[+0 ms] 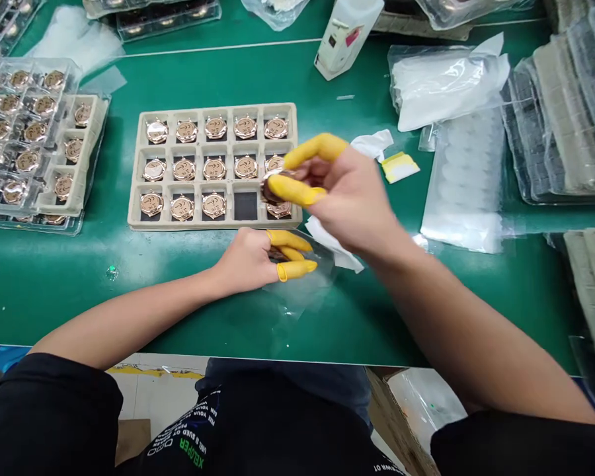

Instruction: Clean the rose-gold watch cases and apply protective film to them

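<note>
Right grip (347,192) pinches a rose-gold watch case (274,188) over the tray edge (213,226); left grip (248,261) clenches a half-hidden piece (276,254) on plastic film (297,297).

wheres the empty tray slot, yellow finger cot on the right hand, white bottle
empty square slot in the beige tray (245,205), head view, on its floor
yellow rubber finger cot (317,148) on the right hand (352,195), head view, on its middle
white plastic bottle (344,36), head view, on its body

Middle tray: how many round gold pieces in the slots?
14 round gold pieces in the tray: five top row, five middle row, four bottom row, its fourth slot empty. The end pieces of the lower rows sit partly behind the right hand.
</note>
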The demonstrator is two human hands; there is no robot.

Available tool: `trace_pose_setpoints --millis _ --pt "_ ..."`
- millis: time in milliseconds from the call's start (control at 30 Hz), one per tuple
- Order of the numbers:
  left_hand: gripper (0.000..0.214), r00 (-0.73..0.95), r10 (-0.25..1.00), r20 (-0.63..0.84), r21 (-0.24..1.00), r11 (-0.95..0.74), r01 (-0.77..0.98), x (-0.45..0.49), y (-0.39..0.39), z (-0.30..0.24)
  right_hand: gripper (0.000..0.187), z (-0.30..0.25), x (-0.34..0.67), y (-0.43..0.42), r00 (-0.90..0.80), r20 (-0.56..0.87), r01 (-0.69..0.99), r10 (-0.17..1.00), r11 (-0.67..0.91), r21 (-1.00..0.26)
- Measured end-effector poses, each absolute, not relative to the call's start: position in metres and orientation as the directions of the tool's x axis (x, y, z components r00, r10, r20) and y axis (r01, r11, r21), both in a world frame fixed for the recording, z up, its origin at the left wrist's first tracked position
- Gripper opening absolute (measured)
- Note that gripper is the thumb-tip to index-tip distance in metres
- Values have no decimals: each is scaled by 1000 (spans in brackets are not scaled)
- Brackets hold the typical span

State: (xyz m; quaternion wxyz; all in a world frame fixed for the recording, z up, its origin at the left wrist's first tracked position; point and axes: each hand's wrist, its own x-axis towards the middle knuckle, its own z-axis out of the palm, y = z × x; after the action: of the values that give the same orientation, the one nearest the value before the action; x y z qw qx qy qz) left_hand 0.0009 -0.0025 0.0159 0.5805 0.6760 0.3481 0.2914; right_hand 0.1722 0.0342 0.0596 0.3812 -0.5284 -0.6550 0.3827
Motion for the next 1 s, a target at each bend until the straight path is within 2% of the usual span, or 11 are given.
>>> trace_pose_setpoints --millis 67,167,233,333,467,533,600,667,767,867,1000 --pt "52 523 849 -77 995 28 100 2 -1 14 45 64 192 23 -166 -58 240 984 -17 -971" --pt "73 497 861 -108 994 95 52 3 0 9 73 61 208 8 -227 -327 152 917 -299 -942" --pt "72 507 855 -106 994 110 23 3 -1 8 80 58 208 4 -247 -428 151 869 -402 -903" --pt "66 517 851 -95 995 101 16 1 -2 10 82 55 202 5 -295 -456 108 840 -445 -889" --pt "60 506 857 -99 994 107 13 1 -1 12 69 57 213 10 -341 -364 183 867 -318 -930" --pt "61 472 874 -115 992 122 17 2 0 13 59 60 229 12 -288 -209 397 934 -82 -914" --pt "60 427 895 -129 991 132 21 3 1 14 46 61 247 14 -266 -121 659 956 88 -747" --pt "58 396 908 -136 990 138 24 3 2 15 29 62 264 16 -275 -225 825 935 109 -554" --pt "58 401 902 -162 986 161 36 4 2 17 11 67 286 19 -317 -401 867 859 91 -490" --pt "59 417 892 -174 984 166 56 4 2 19 18 81 309 18 -226 -403 891 887 21 -453" --pt "58 439 885 -152 988 136 68 4 2 18 47 103 332 8 -18 -266 977 964 -40 -209"
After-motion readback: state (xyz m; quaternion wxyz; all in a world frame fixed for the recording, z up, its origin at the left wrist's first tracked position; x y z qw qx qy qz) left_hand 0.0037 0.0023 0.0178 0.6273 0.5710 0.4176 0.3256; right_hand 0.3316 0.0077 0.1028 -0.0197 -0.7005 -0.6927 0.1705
